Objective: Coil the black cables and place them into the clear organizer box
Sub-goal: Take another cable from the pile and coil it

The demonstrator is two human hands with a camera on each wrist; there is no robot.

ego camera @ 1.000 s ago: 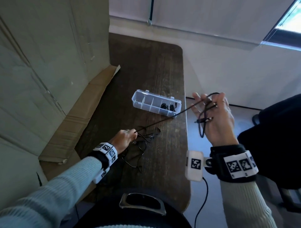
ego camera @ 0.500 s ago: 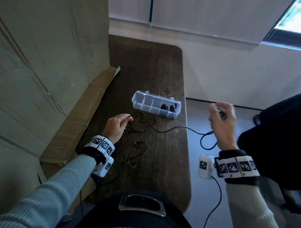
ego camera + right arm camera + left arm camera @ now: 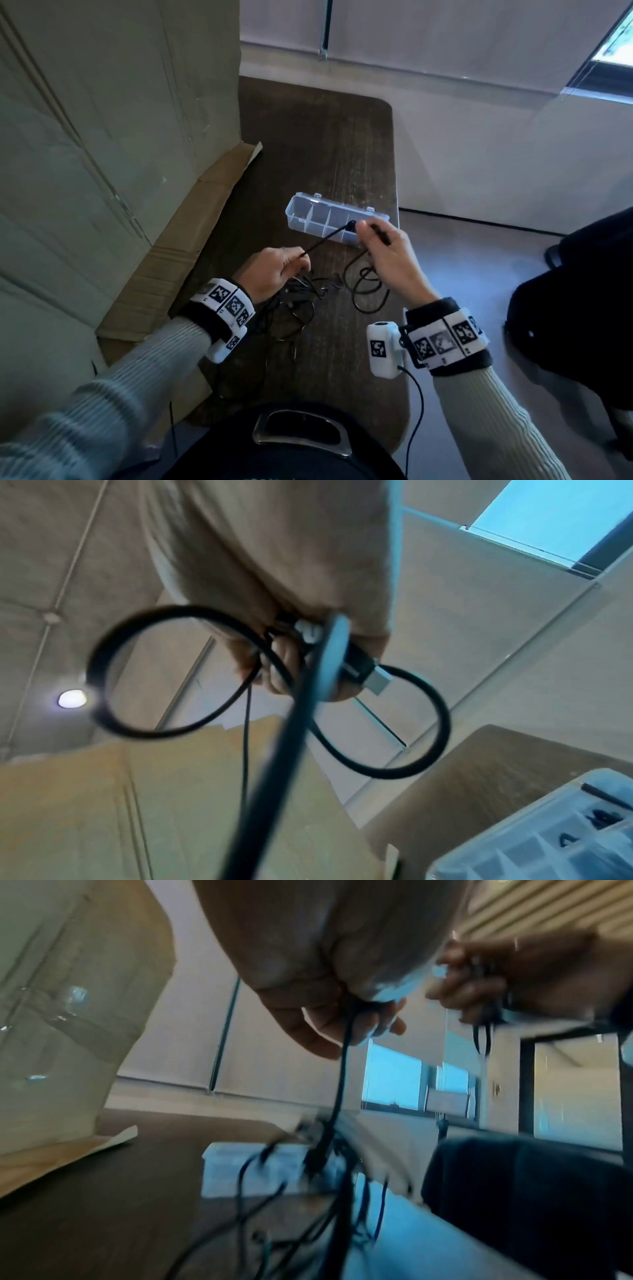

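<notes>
My right hand (image 3: 383, 253) hovers over the table's right edge, gripping loops of a black cable (image 3: 368, 291) and its plug end (image 3: 365, 673). From it a taut stretch of the same cable (image 3: 325, 240) runs left to my left hand (image 3: 277, 270), which pinches it between thumb and fingers (image 3: 356, 1020). Under and beside the left hand lies a tangle of more black cables (image 3: 294, 308). The clear organizer box (image 3: 318, 216) stands open just beyond both hands, with small dark items (image 3: 596, 823) in its right compartments; the right hand hides that end in the head view.
A dark wooden table (image 3: 318, 144) carries everything; its right edge drops to the floor (image 3: 479, 260). A big cardboard box (image 3: 102, 144) with a flap (image 3: 191, 219) lying on the table walls off the left. A dark chair (image 3: 582, 294) stands at right.
My right hand swung in from beyond the table's right edge to just in front of the box. The left hand rose and pinched the cable, which now runs taut between the hands.
</notes>
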